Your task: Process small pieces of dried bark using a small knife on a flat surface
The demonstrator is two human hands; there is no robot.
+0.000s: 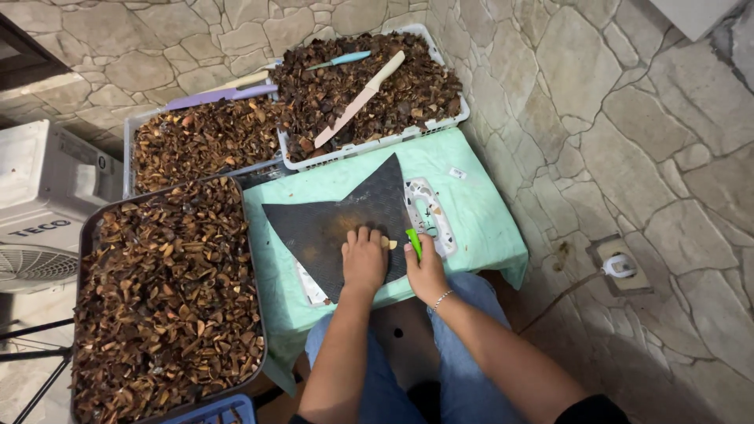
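My left hand [364,261] rests fingers-down on a black mesh mat [338,216], pinning a small pale piece [390,244] at its fingertips. My right hand [425,271] grips a knife with a green handle [413,241], its blade hidden beside the pale piece. The mat lies over a speckled cutting board [437,217] on a small table draped in a mint-green cloth [471,212]. Both forearms reach up from my lap, over blue jeans.
A dark tray [86,235] heaped with brown chopped pieces stands at the left. Two white baskets [369,145] of the same pieces sit behind, with a pink knife [360,100], a blue one [339,59] and a purple one [220,96] lying on top. A white appliance [39,196] is far left.
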